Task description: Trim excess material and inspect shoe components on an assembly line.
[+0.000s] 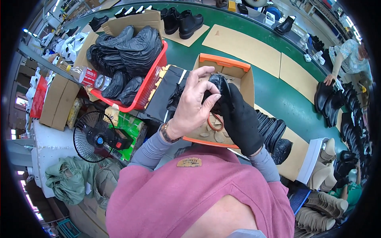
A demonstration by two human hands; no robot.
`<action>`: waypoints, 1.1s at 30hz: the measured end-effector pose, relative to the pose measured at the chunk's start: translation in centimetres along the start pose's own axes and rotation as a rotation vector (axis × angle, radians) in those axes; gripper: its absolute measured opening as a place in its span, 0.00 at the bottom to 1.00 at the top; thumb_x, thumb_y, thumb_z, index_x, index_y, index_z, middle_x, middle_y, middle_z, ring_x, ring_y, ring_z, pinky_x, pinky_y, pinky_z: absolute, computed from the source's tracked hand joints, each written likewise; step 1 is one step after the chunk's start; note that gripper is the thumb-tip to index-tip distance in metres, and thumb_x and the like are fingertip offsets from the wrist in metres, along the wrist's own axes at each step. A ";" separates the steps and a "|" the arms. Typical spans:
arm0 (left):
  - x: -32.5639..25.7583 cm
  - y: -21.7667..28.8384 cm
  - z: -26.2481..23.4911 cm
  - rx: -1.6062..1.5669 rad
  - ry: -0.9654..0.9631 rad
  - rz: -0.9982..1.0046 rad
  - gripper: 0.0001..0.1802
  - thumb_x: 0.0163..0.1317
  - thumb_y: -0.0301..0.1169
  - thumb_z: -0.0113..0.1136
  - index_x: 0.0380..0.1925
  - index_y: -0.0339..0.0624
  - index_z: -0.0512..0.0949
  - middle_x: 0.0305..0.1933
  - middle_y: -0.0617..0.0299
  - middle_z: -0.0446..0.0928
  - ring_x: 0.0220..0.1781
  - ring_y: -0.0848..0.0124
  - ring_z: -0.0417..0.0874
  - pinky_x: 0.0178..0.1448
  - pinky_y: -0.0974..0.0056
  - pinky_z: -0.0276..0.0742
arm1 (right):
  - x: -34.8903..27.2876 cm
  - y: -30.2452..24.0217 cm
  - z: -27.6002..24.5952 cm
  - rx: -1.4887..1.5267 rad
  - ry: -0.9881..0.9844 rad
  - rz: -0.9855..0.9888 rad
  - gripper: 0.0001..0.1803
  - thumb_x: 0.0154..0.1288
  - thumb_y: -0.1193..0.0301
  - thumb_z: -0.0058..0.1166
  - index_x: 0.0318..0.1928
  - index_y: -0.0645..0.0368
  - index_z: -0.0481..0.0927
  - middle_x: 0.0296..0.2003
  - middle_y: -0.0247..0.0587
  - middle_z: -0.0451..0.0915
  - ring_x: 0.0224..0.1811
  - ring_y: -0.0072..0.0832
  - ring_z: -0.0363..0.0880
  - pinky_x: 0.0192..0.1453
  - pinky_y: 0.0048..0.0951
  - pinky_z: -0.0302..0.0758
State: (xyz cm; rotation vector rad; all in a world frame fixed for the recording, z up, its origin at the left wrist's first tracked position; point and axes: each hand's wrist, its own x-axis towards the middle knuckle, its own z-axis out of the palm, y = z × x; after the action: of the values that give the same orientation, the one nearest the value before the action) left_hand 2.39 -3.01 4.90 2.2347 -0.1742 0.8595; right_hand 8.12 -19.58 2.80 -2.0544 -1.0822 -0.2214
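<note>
My right hand (243, 119), in a black glove, is closed around a shiny black item (219, 84) that looks covered in thin plastic; its kind is mostly hidden. My bare left hand (194, 95), with a wristwatch (166, 133) below it, is beside that item. Its thumb and forefinger are pinched together, and what they hold, if anything, is too small to make out. Both hands are above an orange-edged cardboard box (247, 85). Inside the box lie an orange-red ring-shaped handle (215, 121) and several small beige pieces (219, 137).
To the left, a red basket (152, 75) holds black plastic-wrapped bundles (137, 47). A black fan (99, 137) stands nearer me. Wrapped black items (272, 129) lie right of the box. Across the green table (274, 93), a person (351, 57) touches black boots (329, 103).
</note>
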 end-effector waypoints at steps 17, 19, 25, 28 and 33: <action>-1.8 0.2 0.4 -0.101 -0.123 0.022 0.50 0.45 0.10 0.54 0.72 0.41 0.50 0.55 0.42 0.76 0.46 0.46 0.82 0.47 0.52 0.81 | 2.0 0.6 -0.8 -0.127 0.249 -0.094 0.20 0.55 0.71 0.65 0.49 0.62 0.77 0.46 0.52 0.76 0.46 0.45 0.78 0.47 0.37 0.75; -2.0 0.1 0.3 -0.034 -0.144 -0.042 0.45 0.46 0.08 0.53 0.69 0.39 0.58 0.55 0.43 0.78 0.52 0.50 0.83 0.52 0.57 0.81 | 2.0 1.4 -1.2 0.188 0.207 -0.031 0.14 0.56 0.74 0.63 0.43 0.65 0.78 0.41 0.48 0.78 0.42 0.38 0.79 0.46 0.32 0.75; -1.9 -0.4 -1.7 0.055 -0.256 -0.074 0.36 0.44 0.13 0.56 0.60 0.38 0.71 0.50 0.44 0.80 0.47 0.51 0.84 0.49 0.58 0.82 | 2.4 2.8 -3.8 0.785 0.112 0.369 0.06 0.66 0.76 0.51 0.42 0.65 0.76 0.31 0.33 0.77 0.36 0.16 0.74 0.42 0.19 0.71; -1.7 -0.7 -2.4 -0.018 -0.327 -0.090 0.34 0.43 0.13 0.55 0.57 0.37 0.74 0.50 0.45 0.80 0.47 0.52 0.85 0.50 0.59 0.81 | 2.7 4.4 -3.6 0.432 0.135 0.232 0.07 0.67 0.75 0.49 0.43 0.63 0.76 0.32 0.32 0.77 0.35 0.16 0.73 0.41 0.17 0.70; -1.6 -1.6 -2.6 -0.088 -0.337 -0.127 0.31 0.42 0.13 0.54 0.54 0.34 0.76 0.49 0.46 0.82 0.47 0.56 0.86 0.51 0.62 0.81 | 2.4 4.8 -3.2 0.502 0.162 0.501 0.11 0.65 0.75 0.53 0.47 0.63 0.75 0.36 0.36 0.78 0.38 0.18 0.75 0.41 0.21 0.73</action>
State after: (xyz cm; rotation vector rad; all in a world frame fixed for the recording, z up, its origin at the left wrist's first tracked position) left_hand 0.35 -0.33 4.30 2.2661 -0.2195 0.3962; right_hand 13.90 -21.94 3.38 -1.7411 -0.4380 0.1272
